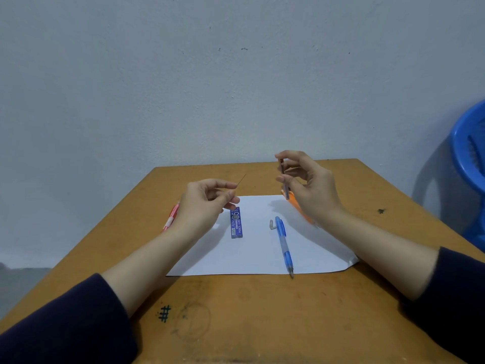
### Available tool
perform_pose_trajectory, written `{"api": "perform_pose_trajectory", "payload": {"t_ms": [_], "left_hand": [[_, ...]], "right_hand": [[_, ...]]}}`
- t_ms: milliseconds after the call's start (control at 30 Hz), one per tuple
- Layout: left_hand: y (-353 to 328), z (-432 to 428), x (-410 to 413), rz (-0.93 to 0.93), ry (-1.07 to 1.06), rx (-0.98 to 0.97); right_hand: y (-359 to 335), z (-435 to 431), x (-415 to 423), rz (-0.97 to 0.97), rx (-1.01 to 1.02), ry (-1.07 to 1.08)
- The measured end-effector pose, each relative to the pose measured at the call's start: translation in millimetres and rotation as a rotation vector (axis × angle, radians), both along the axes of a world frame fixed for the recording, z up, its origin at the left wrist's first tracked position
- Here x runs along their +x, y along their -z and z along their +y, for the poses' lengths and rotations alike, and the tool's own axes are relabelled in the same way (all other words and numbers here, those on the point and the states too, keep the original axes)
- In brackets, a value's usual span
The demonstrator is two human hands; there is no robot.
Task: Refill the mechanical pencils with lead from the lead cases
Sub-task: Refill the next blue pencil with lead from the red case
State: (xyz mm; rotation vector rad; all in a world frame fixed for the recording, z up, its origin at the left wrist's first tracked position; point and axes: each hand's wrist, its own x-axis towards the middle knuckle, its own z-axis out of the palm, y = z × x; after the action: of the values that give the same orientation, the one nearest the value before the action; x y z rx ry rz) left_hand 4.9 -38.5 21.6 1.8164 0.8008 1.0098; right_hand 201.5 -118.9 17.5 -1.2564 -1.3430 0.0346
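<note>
Holding 1 lead (242,179) between thumb and forefinger, the left hand (204,203) is raised at centre-left of the frame, its other fingers loosely curled. The lead juts up and to the right, clear of everything. The right hand (307,185), at centre-right, pinches a slim tube (284,179) near upright between thumb and fingertips. It appears to be a lead case, though that cannot be confirmed, nor can whether its top is open. The 2 hands are apart, and the lead does not touch the tube. Below them on the paper (257,256) lie a blue case (236,223), flat at centre, and a blue pencil (284,245) to its right, with a small cap (272,224) just beside its upper end. A pink pencil (172,215) shows partly under the left hand, and an orange pencil (301,214) is partly hidden behind the right hand. All rest on the table (236,311). Assessment: the lead is drawn but not yet loaded into any pencil. Risks: the lead looks thin and brittle, so a hard pinch or a skewed entry into a barrel would likely snap it. A slack pinch would drop it onto the table, where it would be hard to find. Tilting the tube, if open, could spill further leads. The loose cap could roll off the paper.
</note>
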Motion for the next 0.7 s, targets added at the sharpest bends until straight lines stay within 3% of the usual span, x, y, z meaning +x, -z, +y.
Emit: {"api": "perform_pose_trajectory", "payload": {"t_ms": [167,533,700], "left_hand": [[1,2,-1,-0.006,-0.022,0.0],[-1,5,-1,-0.037,-0.063,-0.003],[-1,6,-1,-0.029,-0.095,0.02]], "right_hand": [[-1,0,-4,0.156,-0.005,-0.041],[-4,5,-17,0.278,-0.115,-0.164],[-4,9,-29,0.292,-0.277,-0.178]]}}
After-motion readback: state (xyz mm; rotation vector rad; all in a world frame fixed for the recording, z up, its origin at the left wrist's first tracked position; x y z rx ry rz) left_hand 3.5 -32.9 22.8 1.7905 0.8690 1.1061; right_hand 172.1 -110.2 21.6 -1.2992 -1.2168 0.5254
